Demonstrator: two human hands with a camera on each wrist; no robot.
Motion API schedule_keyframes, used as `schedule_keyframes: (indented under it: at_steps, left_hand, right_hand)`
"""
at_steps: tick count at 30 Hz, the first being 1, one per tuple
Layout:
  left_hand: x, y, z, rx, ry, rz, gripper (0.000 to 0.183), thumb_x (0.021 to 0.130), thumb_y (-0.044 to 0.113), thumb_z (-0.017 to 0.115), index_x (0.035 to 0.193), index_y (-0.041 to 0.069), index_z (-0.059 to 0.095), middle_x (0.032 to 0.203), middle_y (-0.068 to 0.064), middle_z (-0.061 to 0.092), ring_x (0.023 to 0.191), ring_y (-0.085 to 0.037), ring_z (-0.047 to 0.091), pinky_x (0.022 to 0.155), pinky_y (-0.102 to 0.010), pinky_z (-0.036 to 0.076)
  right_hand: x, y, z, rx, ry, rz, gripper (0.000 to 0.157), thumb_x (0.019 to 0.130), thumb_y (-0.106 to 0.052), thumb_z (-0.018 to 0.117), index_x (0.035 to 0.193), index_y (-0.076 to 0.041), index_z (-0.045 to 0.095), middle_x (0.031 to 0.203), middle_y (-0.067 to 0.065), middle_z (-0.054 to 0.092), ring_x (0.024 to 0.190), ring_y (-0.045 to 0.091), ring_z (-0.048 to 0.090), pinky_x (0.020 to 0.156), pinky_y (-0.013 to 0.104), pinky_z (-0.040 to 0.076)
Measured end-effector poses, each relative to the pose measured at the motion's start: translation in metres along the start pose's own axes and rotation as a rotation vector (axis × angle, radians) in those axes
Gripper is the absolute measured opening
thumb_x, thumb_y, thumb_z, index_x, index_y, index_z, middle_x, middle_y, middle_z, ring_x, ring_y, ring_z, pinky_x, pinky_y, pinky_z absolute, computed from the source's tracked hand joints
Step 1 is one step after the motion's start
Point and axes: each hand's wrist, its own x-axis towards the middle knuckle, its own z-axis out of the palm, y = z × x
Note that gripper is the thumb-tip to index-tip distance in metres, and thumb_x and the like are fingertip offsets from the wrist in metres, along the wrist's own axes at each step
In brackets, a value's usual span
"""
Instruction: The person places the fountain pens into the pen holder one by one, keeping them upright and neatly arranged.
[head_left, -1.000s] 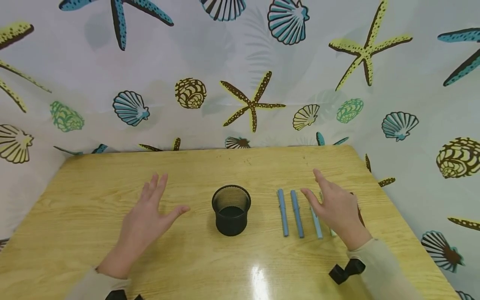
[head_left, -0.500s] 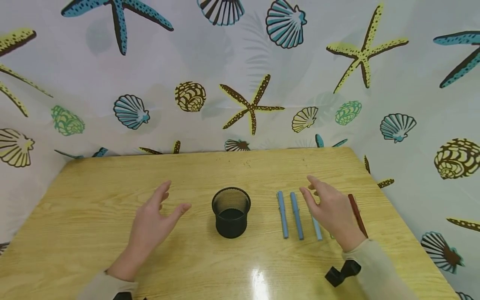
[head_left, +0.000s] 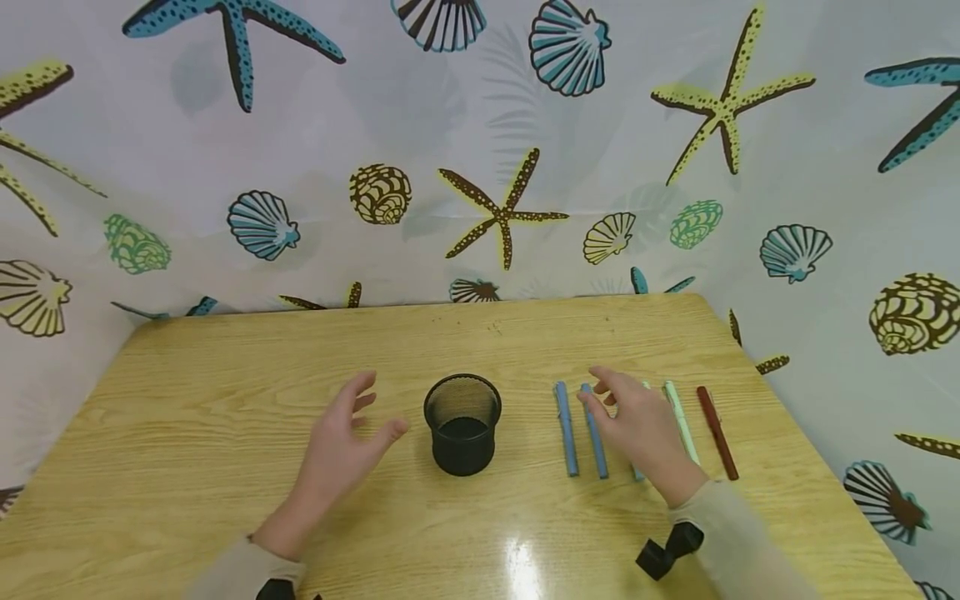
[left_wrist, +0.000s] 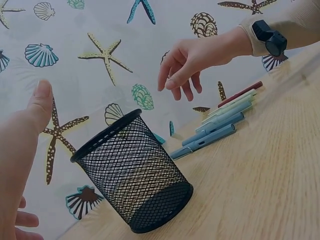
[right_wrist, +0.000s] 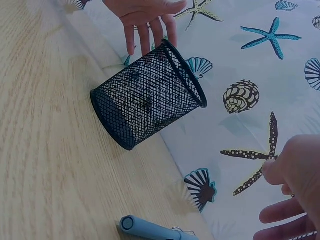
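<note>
A black mesh pen holder (head_left: pixel 462 446) stands upright on the table. My left hand (head_left: pixel 341 446) is raised just to its left, fingers loosely bent and thumb pointing at the holder, with nothing held. Over the row of pens hovers my right hand (head_left: pixel 637 425), its fingers relaxed and holding nothing. Two blue pens (head_left: pixel 567 429) lie nearest the holder, the second one (head_left: pixel 597 450) close by the right thumb. A light blue pen (left_wrist: pixel 227 119) is mostly hidden beneath the right hand in the head view. Farther right lie a pale green pen (head_left: pixel 681 423) and a dark red pen (head_left: pixel 717 433).
The wooden table (head_left: pixel 225 392) reaches back to a white cloth (head_left: pixel 322 125) printed with shells and starfish, which also hangs along the sides. A patch of glare lies on the table's front part.
My left hand has moved right, closer to the pen holder. My right hand has shifted left over the pens, uncovering the pale green and dark red ones. Pens and holder stay put.
</note>
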Motion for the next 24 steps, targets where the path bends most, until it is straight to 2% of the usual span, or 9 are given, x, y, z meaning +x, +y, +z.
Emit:
schedule_keyframes:
  at_steps: [10,17,24]
  left_hand:
    - [-0.002,0.001,0.022,-0.113,-0.027,-0.017,0.075,0.077,0.029,0.077,0.137,0.006,0.038,0.137,-0.016,0.043,0.12,-0.033,0.047,0.09,-0.049,0.045]
    - [-0.004,0.004,0.033,-0.208,-0.051,-0.023,0.079,0.074,0.027,0.079,0.138,0.008,0.036,0.139,-0.013,0.041,0.124,-0.03,0.043,0.095,-0.049,0.041]
    - [-0.006,0.008,0.042,-0.267,-0.066,-0.048,0.083,0.072,0.027,0.081,0.139,0.009,0.035,0.14,-0.013,0.039,0.126,-0.03,0.04,0.098,-0.049,0.039]
  right_hand:
    - [0.001,-0.006,0.011,0.014,-0.146,0.173,0.043,0.088,-0.028,0.066,0.125,-0.008,0.056,0.093,0.003,0.065,0.068,0.015,0.058,0.041,0.022,0.037]
    - [0.001,-0.011,0.016,0.035,-0.185,0.229,0.041,0.087,-0.025,0.067,0.12,-0.004,0.058,0.091,0.005,0.063,0.058,0.008,0.051,0.043,0.023,0.039]
    - [0.0,-0.016,0.021,0.057,-0.246,0.275,0.043,0.088,-0.024,0.066,0.123,-0.001,0.055,0.091,0.006,0.062,0.044,0.007,0.043,0.037,0.026,0.035]
